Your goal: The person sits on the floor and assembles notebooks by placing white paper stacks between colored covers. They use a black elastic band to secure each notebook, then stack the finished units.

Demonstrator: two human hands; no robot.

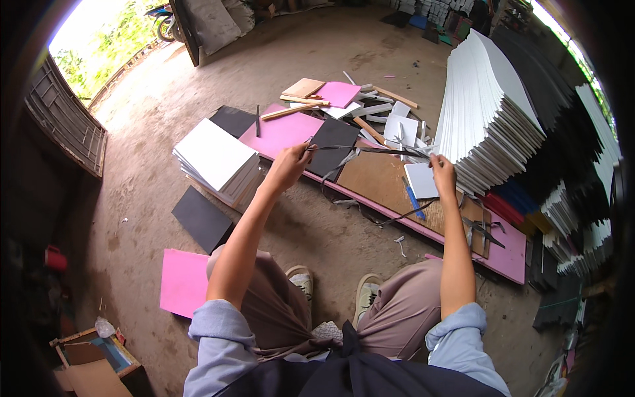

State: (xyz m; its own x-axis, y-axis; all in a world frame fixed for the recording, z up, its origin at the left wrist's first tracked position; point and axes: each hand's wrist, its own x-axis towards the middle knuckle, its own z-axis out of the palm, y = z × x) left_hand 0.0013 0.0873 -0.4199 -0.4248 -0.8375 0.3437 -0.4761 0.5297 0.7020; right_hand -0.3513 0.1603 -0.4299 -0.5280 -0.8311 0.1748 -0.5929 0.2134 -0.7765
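A thin dark strip [374, 151] stretches almost level between my hands, above a low work surface. My left hand [289, 165] pinches its left end, near a black sheet [329, 142]. My right hand [444, 175] grips the other end, beside a small white slab [421, 180]. Beneath the strip lies a brown wooden board [377, 177] on long pink sheets [506, 259]. A slim blue tool [415, 198] rests on the board; its exact kind is unclear. Loose dark and grey strips [479, 228] trail over the board's right end and front edge.
A stack of white sheets [215, 155] stands at left, with a black sheet [200, 218] and a pink sheet [183, 283] on the floor nearer me. Wood sticks and white offcuts [377, 109] heap behind the board. Tall white sheet piles [486, 112] rise at right.
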